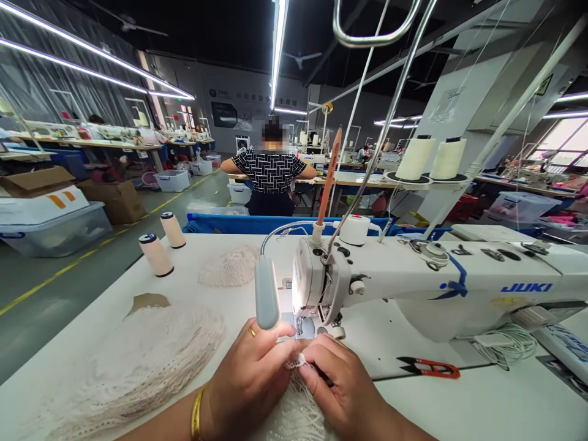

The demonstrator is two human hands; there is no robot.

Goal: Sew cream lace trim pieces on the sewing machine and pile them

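Observation:
My left hand (250, 376) and my right hand (337, 386) meet in front of the needle of a white Juki sewing machine (413, 275). Both pinch a narrow strip of white lace trim (296, 362) between fingertips, right at the presser foot (303, 324). More of the lace (294, 416) hangs down toward me between my wrists. A gold ring and a gold bangle are on my left hand. A grey lamp head (266, 294) on a flexible neck hangs just above my left fingers.
A large heap of lace (133, 361) lies on the white table at left, a smaller pile (229, 266) behind it. Two thread cones (156, 254) stand at far left. Red thread snips (429, 367) lie right of my hands. A person (271, 174) sits at a station ahead.

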